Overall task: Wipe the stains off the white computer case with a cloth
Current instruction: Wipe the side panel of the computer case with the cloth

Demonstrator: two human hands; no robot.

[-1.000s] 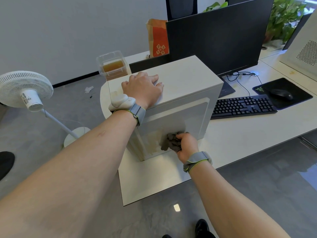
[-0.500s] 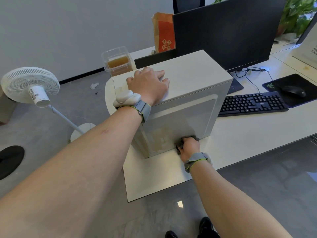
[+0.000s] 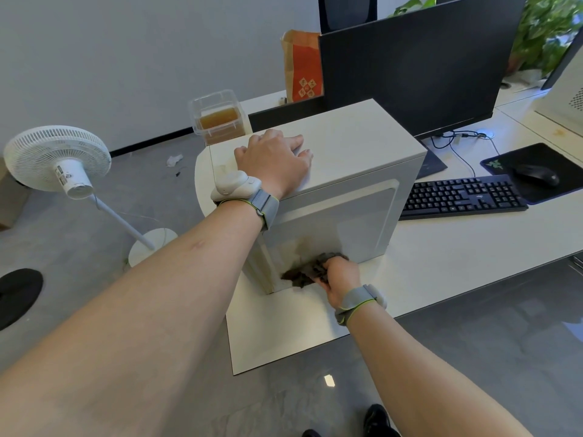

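Right hand grip: the right hand (image 3: 342,279) was clenched around a crumpled dark grey cloth (image 3: 304,272), pressing it low against the side panel of the white box-shaped metal computer case (image 3: 347,216), just above the desk.
Left hand: the left hand (image 3: 274,162) lay flat, fingers spread, on the case's top, bracing it.
Case position: it stood on the white desk (image 3: 457,247), near the rounded corner.
Stain: a brownish smear (image 3: 304,247) showed directly above the cloth.
Doing it well: probably firm, overlapping strokes upward across the smear, the top hand steadying the case against sliding.
Container: a clear plastic lidded box (image 3: 219,118) behind the case held amber-brown contents; whether liquid or solid was unclear.
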